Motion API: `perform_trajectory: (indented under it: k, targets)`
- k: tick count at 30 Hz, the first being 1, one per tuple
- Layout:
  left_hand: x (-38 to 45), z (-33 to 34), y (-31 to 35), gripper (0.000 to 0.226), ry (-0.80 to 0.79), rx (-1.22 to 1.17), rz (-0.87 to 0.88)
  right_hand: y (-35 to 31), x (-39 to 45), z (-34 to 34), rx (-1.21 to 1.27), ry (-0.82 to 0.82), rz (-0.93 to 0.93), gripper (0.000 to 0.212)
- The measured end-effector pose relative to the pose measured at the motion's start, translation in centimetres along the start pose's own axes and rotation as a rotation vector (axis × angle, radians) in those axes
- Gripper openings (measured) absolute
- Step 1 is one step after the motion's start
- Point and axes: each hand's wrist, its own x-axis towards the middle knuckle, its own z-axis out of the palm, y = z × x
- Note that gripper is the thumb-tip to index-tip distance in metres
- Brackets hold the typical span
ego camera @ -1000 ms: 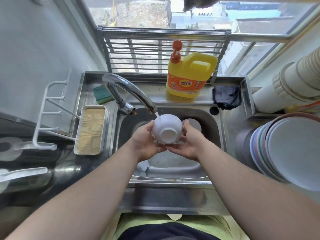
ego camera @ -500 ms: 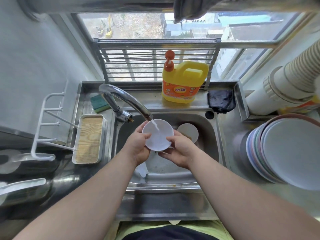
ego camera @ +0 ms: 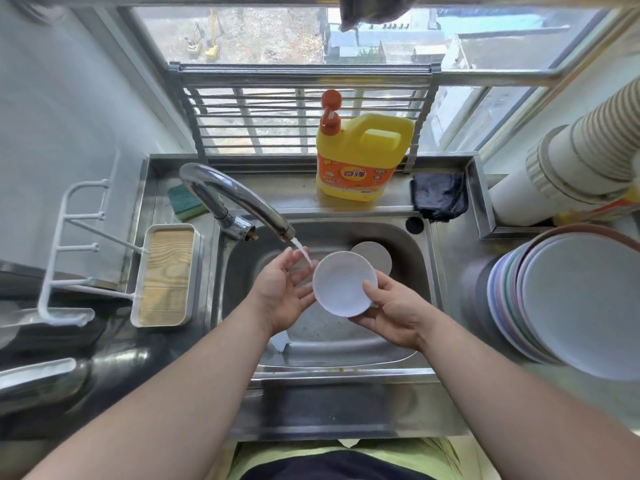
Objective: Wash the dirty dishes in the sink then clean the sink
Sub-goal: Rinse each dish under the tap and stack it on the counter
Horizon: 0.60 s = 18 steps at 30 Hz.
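Note:
A small white bowl (ego camera: 341, 283) faces up over the steel sink (ego camera: 420, 271). My right hand (ego camera: 391, 313) holds it from the right, thumb over the rim and fingers beneath. My left hand (ego camera: 284, 292) is palm up and relaxed just left of the bowl, under the water running from the tap (ego camera: 239, 202). A second white dish (ego camera: 375, 258) lies in the sink behind the bowl, partly hidden. A white piece (ego camera: 280, 341) shows at the sink's near left.
A yellow detergent jug (ego camera: 360, 157), a green sponge (ego camera: 183, 200) and a dark cloth (ego camera: 438, 195) sit on the back ledge. A wooden-bottomed tray (ego camera: 166, 275) and white rack (ego camera: 74, 251) stand at left. Stacked plates (ego camera: 568, 303) fill the right counter.
The bowl was turned from bottom-up to mouth-up under the tap. My left hand has let go of it, and my right hand has carried it a little to the right, out of the stream.

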Motion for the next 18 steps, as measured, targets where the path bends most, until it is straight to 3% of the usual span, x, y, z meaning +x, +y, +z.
perform_trajectory:
  k: [4, 8, 11, 14, 18]
  targets:
    - [0.8, -0.8, -0.3, 0.026, 0.098, 0.080, -0.023, 0.4, -0.7, -3.3, -0.281, 0.136, -0.018, 0.037]
    - [1.6, -2.6, -1.7, 0.029, 0.267, 0.155, -0.057, 1.1, -0.9, -4.9, -1.178, 0.426, -0.132, 0.072]
    - [2.1, -3.5, -3.3, 0.029, 0.329, 0.194, -0.087, 1.9, -1.1, -4.8, -1.580, 0.479, -0.264, 0.076]
    - [2.2, -3.3, -5.0, 0.023, 0.335, 0.256, -0.107, 2.1, -1.7, -4.7, -1.648, 0.536, -0.479, 0.077]
    - [2.9, -1.3, -6.8, 0.017, 0.272, 0.359, -0.101, 1.3, -3.4, -5.3, -1.439, 0.597, -0.747, 0.081]
